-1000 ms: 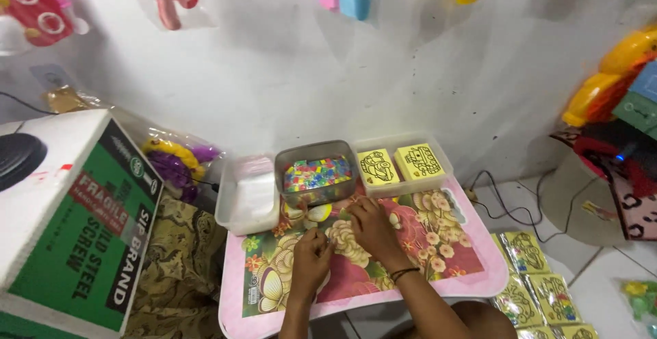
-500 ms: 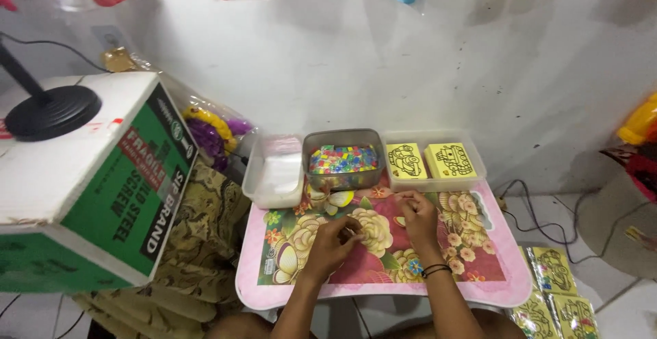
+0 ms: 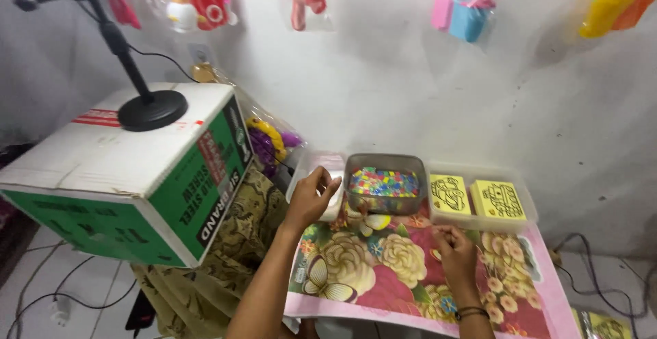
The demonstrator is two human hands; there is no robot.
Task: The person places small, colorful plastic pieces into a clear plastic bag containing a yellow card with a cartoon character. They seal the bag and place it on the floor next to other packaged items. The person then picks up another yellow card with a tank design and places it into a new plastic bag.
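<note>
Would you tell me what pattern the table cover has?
The table cover is floral with butterflies, pink-edged, in the head view.

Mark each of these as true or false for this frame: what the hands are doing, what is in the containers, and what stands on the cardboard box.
1. The left hand rests on the white tray. True.
2. The grey tub holds only yellow cards. False: it holds small multicoloured pieces; the yellow cards lie in the clear tray to its right.
3. The right hand lies on the floral mat. True.
4. A black stand sits on the cardboard box. True.
5. The right hand is inside the grey tub. False: it is on the mat, apart from the tub.
</note>
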